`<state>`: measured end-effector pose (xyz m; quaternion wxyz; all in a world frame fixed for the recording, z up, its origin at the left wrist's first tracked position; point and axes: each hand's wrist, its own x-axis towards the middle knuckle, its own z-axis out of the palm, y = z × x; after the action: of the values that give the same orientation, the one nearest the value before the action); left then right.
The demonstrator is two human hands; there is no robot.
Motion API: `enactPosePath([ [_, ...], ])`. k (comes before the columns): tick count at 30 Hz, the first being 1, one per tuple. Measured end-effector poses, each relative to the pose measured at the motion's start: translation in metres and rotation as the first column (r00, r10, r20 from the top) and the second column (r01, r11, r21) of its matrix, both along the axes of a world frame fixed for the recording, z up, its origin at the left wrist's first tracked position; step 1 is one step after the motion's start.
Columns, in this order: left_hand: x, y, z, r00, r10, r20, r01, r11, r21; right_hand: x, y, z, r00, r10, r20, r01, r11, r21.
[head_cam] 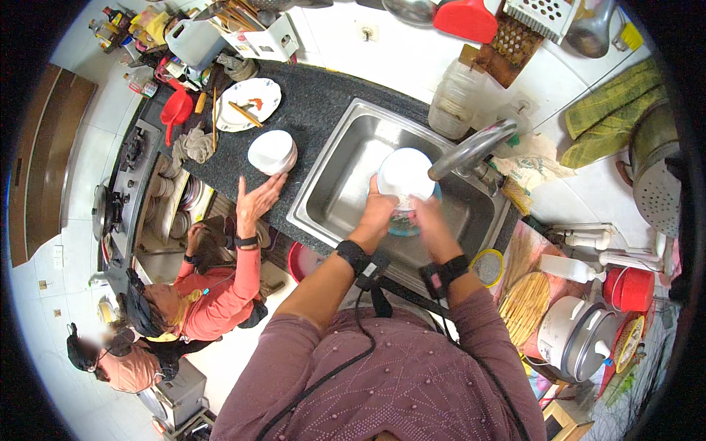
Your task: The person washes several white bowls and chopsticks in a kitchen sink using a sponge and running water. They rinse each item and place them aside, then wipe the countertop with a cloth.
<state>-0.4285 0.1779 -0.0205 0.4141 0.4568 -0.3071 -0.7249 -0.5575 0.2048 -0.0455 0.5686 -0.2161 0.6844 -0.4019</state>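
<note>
A white bowl (405, 172) is held over the stainless steel sink (336, 182), tilted so that its round white face is turned up. My left hand (379, 216) grips it at the near left, thumb along the rim. At the near right rim my right hand (431, 223) is blurred, its fingers curled against the bowl; whether they also pinch something small is hidden. Below both hands, partly covered, lies a round blue-edged item (405, 227) in the sink. The metal faucet (471, 146) arches in from the right, its spout close to the bowl.
Left of the sink, a co-worker's hand (258, 204) touches stacked white bowls (272, 151) on the dark counter (320, 99). Behind them are a plate (265, 93) with chopsticks and a red ladle (176, 107). Clear plastic containers (455, 105) stand behind the sink; a rice cooker (576, 336) is right.
</note>
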Motion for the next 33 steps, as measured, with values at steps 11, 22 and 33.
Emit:
enactPosePath([
  [11, 0.005, -0.026, -0.020, 0.989, 0.009, -0.145, -0.002, 0.999, 0.052, -0.008, 0.011, 0.035, 0.489, -0.043, -0.871, -0.342, 0.909, -0.237],
  [22, 0.003, -0.007, 0.002, 0.661, 0.053, 0.749, 0.534, 0.667, -0.519, 0.019, 0.016, -0.056, 0.714, -0.310, 0.627, 0.423, 0.905, -0.034],
  [33, 0.084, -0.076, -0.016, 0.386, 0.373, 0.844, 0.425, 0.740, -0.521, -0.023, 0.009, -0.101, 0.938, -0.266, 0.222, 0.303, 0.941, -0.151],
])
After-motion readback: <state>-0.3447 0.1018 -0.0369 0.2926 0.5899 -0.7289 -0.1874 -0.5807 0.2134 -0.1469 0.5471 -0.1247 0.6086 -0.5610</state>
